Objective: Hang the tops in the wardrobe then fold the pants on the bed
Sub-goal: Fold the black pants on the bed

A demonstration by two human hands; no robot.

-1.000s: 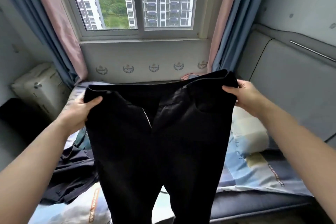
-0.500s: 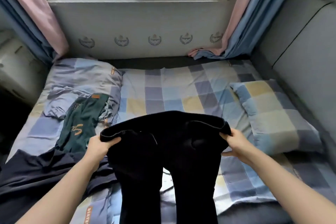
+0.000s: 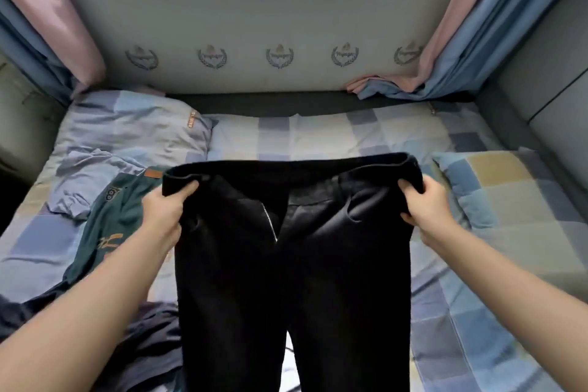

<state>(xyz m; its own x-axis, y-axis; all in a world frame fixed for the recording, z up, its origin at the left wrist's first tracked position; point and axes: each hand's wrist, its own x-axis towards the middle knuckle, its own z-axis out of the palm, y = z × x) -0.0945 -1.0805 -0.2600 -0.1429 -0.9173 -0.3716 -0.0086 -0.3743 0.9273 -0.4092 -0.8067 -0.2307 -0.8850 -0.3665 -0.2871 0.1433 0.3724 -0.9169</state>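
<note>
Black pants (image 3: 296, 258) are spread front-up over the checked bed (image 3: 334, 137), zipper open, legs running toward me and off the bottom of the view. My left hand (image 3: 165, 216) grips the left end of the waistband. My right hand (image 3: 424, 204) grips the right end. A dark green garment (image 3: 111, 226) with an orange print lies on the bed to the left, partly under my left arm. A dark navy garment (image 3: 140, 344) is crumpled at the lower left.
A pale blue pillow (image 3: 127, 127) lies at the back left and a checked pillow (image 3: 515, 188) at the right. Pink and blue curtains (image 3: 461, 35) hang at both back corners. A grey padded wall (image 3: 553, 95) borders the right side.
The pants have come down from held up in front of the window to low over the bed. My view has tilted down, and both hands keep their grip on the waistband.
</note>
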